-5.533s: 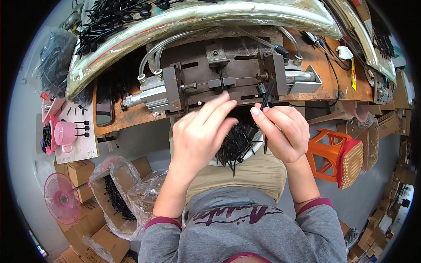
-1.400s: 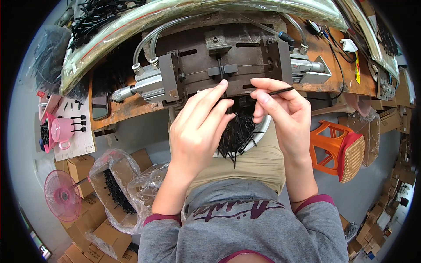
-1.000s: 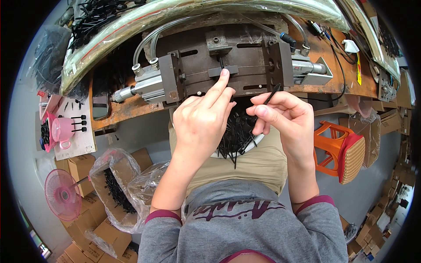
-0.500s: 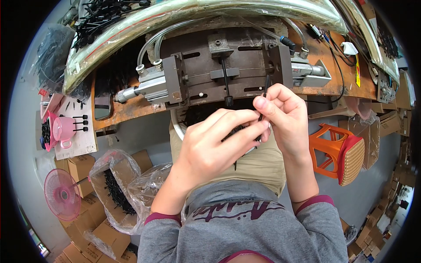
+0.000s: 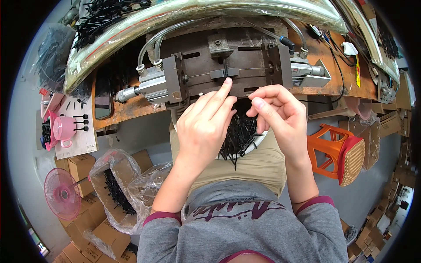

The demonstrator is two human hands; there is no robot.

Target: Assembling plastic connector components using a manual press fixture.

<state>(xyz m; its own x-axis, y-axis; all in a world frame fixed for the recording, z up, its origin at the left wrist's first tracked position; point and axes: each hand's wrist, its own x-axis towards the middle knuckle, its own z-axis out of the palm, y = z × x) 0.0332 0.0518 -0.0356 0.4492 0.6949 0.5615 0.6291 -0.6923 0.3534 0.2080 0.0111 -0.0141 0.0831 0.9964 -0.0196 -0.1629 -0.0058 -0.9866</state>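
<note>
My left hand [image 5: 201, 127] reaches up to a dark metal clamping fixture [image 5: 201, 83]. Its index fingertip lies on a thin black rod [image 5: 226, 63] at the small grey block [image 5: 217, 74], and the other fingers curl round the rod's lower end, which they hide along with the thumb. To its right hovers my right hand [image 5: 280, 111], fingers loosely bent and thumb apart from the index; nothing shows between them. Below the hands, a white-rimmed container [image 5: 259, 141] on my lap holds a heap of thin black rods [image 5: 239, 136].
Air cylinders [image 5: 153, 85] with clear hoses flank the fixture on a wooden bench [image 5: 127, 111]. At left are a pink cup [image 5: 64, 128] and pink fan [image 5: 62, 194]. Below them lies a plastic-lined box of black parts [image 5: 117, 190]. An orange stool [image 5: 326, 147] stands right.
My left hand has moved up and away from the right, onto the rod in the fixture. The thin black piece between my right fingers no longer shows. The heap on my lap is more exposed.
</note>
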